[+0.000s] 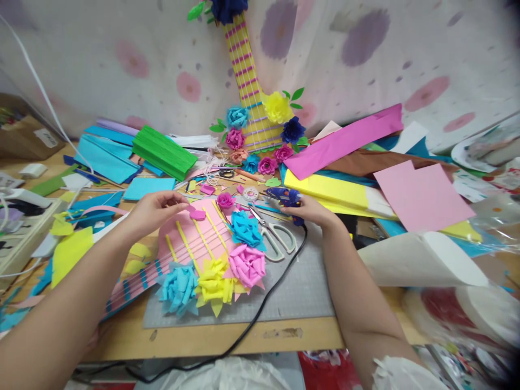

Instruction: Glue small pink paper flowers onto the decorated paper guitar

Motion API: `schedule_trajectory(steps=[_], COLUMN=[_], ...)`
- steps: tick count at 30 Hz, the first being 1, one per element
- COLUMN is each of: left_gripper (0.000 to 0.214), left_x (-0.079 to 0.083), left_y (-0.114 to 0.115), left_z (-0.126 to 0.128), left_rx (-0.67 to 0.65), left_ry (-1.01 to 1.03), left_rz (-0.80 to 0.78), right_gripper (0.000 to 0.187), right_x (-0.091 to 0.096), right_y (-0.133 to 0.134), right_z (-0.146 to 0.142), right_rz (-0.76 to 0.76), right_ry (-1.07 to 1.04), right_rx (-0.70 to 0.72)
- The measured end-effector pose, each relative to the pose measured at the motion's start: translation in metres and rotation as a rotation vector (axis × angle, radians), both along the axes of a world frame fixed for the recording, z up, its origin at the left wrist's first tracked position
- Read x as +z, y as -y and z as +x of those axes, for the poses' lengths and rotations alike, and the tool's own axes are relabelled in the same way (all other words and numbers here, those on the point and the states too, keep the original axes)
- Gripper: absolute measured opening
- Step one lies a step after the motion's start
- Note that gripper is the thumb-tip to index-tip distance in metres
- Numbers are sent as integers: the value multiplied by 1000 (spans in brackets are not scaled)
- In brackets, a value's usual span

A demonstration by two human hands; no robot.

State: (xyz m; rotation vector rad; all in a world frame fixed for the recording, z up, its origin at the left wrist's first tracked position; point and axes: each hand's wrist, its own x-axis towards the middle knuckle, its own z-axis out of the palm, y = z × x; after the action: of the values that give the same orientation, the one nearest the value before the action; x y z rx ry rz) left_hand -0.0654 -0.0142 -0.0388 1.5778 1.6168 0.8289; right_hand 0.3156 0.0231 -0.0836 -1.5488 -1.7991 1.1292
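Observation:
Between the fingertips of my left hand (160,212) is a small magenta paper petal (197,214), held over the pink paper guitar (184,230). My right hand (312,210) grips a blue glue gun (283,195), its nozzle pointing left and its black cord (280,281) running down toward me. The guitar carries yellow strips, thin strings and large crepe flowers: a blue flower (179,288), a yellow flower (215,279), a pink flower (247,265) and another blue flower (246,228). A small magenta rose (225,200) sits near its upper edge. Scissors (278,238) lie beside the flowers.
A grey cutting mat (300,292) lies under the work. Behind stands a yellow paper guitar (247,70) with flowers. Crepe paper surrounds the mat, including a green fold (164,151), a magenta strip (345,141) and a yellow fold (329,189). A white roll (422,260) lies right; a power strip (24,233) left.

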Motion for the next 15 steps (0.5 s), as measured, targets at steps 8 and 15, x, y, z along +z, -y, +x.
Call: schedule_trajectory(steps=[8, 15], left_gripper=[21, 22], left_x=[10, -2], left_y=[-3, -8], left_z=[43, 63], left_rx=[55, 63], left_ry=[-124, -35], left_rz=[144, 195], right_gripper=[50, 47], right_x=[23, 20], right_y=[16, 23], right_z=[-16, -64], right_rz=[56, 212], right_ry=[-366, -337], right_rx=[-53, 64])
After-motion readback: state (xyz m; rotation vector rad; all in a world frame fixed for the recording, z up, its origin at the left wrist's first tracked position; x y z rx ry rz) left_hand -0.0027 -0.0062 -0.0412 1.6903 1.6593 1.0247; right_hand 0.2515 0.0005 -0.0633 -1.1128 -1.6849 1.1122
